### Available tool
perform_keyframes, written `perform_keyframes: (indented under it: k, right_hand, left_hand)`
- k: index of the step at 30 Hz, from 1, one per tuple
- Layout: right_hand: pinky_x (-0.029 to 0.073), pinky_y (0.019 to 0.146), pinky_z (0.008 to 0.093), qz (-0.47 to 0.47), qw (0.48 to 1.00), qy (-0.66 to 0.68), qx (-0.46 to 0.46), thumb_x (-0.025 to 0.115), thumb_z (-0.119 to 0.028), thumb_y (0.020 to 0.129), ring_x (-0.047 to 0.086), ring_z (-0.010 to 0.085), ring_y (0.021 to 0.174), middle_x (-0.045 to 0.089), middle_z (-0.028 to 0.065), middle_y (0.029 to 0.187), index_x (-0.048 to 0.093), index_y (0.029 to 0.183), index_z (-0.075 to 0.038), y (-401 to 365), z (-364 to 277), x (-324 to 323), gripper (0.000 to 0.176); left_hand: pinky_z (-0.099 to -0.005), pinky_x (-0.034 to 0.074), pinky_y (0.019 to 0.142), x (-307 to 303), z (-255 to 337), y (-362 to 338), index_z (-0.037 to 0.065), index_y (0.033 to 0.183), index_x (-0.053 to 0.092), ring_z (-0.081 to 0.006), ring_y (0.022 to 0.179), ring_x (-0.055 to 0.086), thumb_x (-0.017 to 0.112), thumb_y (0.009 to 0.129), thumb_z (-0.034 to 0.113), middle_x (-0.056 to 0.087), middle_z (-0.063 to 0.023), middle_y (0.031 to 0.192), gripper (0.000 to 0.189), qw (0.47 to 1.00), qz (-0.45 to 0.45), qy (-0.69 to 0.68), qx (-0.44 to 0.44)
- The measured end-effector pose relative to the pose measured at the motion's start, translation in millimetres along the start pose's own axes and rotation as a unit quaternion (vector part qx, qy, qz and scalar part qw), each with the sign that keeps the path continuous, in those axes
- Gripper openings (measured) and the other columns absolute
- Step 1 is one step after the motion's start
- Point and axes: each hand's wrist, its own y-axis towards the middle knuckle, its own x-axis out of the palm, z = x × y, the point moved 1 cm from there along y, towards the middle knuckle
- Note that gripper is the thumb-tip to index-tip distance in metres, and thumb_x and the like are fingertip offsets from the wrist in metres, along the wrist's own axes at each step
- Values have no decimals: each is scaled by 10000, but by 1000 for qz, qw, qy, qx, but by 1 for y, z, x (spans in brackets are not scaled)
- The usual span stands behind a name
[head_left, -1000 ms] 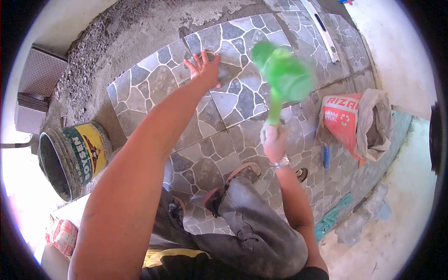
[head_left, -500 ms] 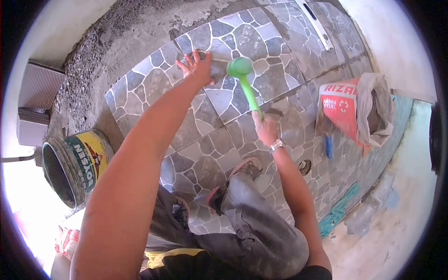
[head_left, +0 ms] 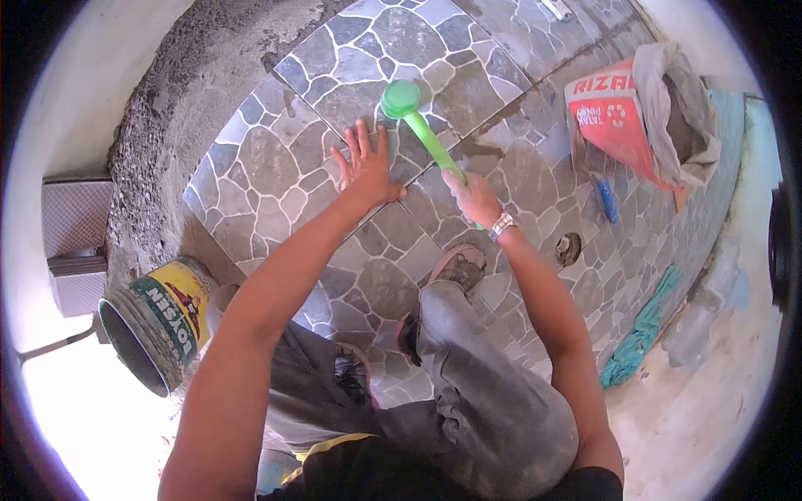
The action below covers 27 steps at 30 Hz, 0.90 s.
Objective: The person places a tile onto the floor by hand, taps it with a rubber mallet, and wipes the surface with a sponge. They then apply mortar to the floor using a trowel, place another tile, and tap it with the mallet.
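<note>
My left hand (head_left: 366,169) lies with fingers spread on the grey stone-patterned floor tiles (head_left: 313,57), beside the seam near a tile corner. My right hand (head_left: 474,200), with a metal watch on the wrist, is wrapped around the handle of a green mallet (head_left: 430,144). The mallet's round head overlaps the tile just beyond my left fingertips. White irregular lines run between the printed stones of the tiles.
At the left stand a Boysen bucket (head_left: 180,313) and stacked tiles (head_left: 77,219) beside rough grey mortar (head_left: 138,167). A red cement bag (head_left: 610,117), a blue-handled tool (head_left: 606,200), a round floor hole (head_left: 568,249) and teal cloth (head_left: 643,338) lie right.
My left hand has slid closer to me along the seam, toward the tile corner. The mallet has shifted slightly left, still in my right hand. The whole view has also shifted.
</note>
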Motion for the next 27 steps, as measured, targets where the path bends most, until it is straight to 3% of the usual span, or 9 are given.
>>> perform_keyframes:
  k: [3, 6, 9, 13, 17, 21, 24, 25, 27]
  right_hand:
    - [419, 563, 510, -58, 983, 131, 112, 522, -576, 967, 590, 407, 587, 559, 191, 582, 598, 791, 14, -12, -29, -11, 620]
    - [435, 600, 512, -46, 983, 149, 100, 528, -554, 961, 585, 441, 636, 589, 223, 635, 604, 831, 11, -9, -39, -15, 584]
    - [426, 613, 514, 38, 998, 29, -29, 518, -520, 971, 581, 444, 653, 603, 236, 678, 602, 826, 17, 3, -16, -3, 563]
    - [391, 598, 527, 54, 997, 18, -58, 476, -483, 1001, 542, 455, 639, 599, 246, 708, 588, 808, 28, -1, -29, -3, 558]
    - [401, 565, 435, 27, 995, 100, 5, 493, -444, 1007, 548, 293, 582, 558, 144, 630, 571, 792, 9, -19, -102, -46, 507]
    - [380, 509, 383, 43, 975, 187, -115, 576, -405, 976, 512, 163, 553, 524, 36, 570, 585, 797, -15, -34, -124, -64, 429]
    - [376, 499, 405, 112, 984, 113, -81, 571, -424, 984, 489, 194, 518, 499, 73, 531, 590, 805, -1, -21, -60, -10, 459]
    - [384, 514, 416, 28, 999, 8, 23, 576, -416, 992, 477, 219, 521, 499, 130, 559, 607, 842, 10, -11, -54, -7, 453]
    - [386, 516, 423, 63, 997, 11, -38, 581, -414, 992, 479, 248, 518, 503, 161, 574, 616, 859, 17, -9, -64, -14, 452]
  left_hand:
    - [-726, 107, 1144, 3, 3, 1, 98, 1604, 83, -505, 1505, 56, 915, 603, 451, -27, -289, 1639, 1348, 1000, -10, 13, -4]
    - [-723, 119, 1146, -4, 5, 4, 103, 1602, 98, -503, 1503, 71, 913, 609, 447, -21, -280, 1642, 1330, 998, -40, 49, -6]
    - [-727, 143, 1141, -11, -8, 14, 154, 1604, 128, -483, 1507, 96, 906, 615, 473, 0, -228, 1659, 1298, 998, -47, 44, -5]
    - [-757, 157, 1119, -38, -51, 55, 232, 1601, 164, -460, 1509, 126, 902, 606, 508, 37, -152, 1676, 1270, 999, 1, 11, -54]
    - [-800, 95, 1094, -54, -55, 74, 147, 1604, 116, -470, 1515, 70, 903, 610, 512, 12, -198, 1667, 1319, 996, 0, 10, -89]
    - [-829, 80, 1070, -49, -62, 75, 129, 1602, 72, -475, 1516, 20, 910, 615, 491, -45, -229, 1659, 1344, 996, -8, -17, -88]
    - [-839, 102, 1058, -53, -62, 72, 131, 1601, 73, -474, 1516, 9, 900, 637, 499, -63, -222, 1659, 1322, 996, -20, -25, -82]
    - [-839, 108, 1057, -55, -61, 73, 129, 1601, 74, -475, 1516, 8, 896, 644, 502, -66, -224, 1658, 1316, 996, -25, -25, -84]
    - [-841, 124, 1053, -57, -61, 74, 113, 1599, 65, -482, 1513, 5, 883, 667, 514, -70, -238, 1653, 1304, 996, -36, -13, -85]
